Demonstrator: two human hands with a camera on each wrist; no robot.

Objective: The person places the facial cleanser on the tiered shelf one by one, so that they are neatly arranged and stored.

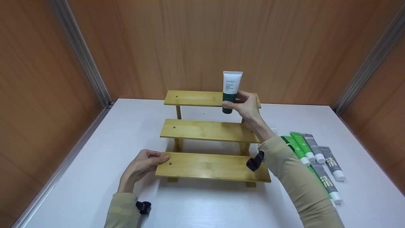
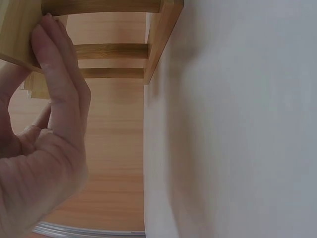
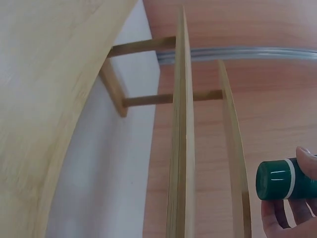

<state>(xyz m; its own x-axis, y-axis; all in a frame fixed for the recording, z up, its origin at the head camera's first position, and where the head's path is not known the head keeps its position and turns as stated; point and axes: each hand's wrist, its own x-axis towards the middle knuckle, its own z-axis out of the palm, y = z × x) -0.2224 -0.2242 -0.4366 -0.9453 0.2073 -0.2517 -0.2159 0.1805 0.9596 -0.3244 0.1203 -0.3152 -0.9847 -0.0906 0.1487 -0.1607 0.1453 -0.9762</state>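
Note:
A three-tier wooden stand (image 1: 202, 166) occupies the middle of the white table. My left hand (image 1: 145, 164) pinches the left end of its lowest shelf, thumb on top and fingers beneath; the left wrist view shows those fingers (image 2: 59, 79) under the board. Upright in my right hand (image 1: 248, 106) is a white and dark green squeeze tube (image 1: 232, 82), cap down, gripped near its lower part. In the head view it overlaps the right part of the top shelf (image 1: 196, 98). From the right wrist, its green cap (image 3: 275, 181) shows beside the edge of the top shelf (image 3: 233, 134).
Several green tubes (image 1: 300, 144) and grey tubes (image 1: 330, 158) lie in a cluster on the table to the right, partly behind my right sleeve (image 1: 294, 174). Wooden panels (image 1: 202, 44) enclose the table at the back and both sides.

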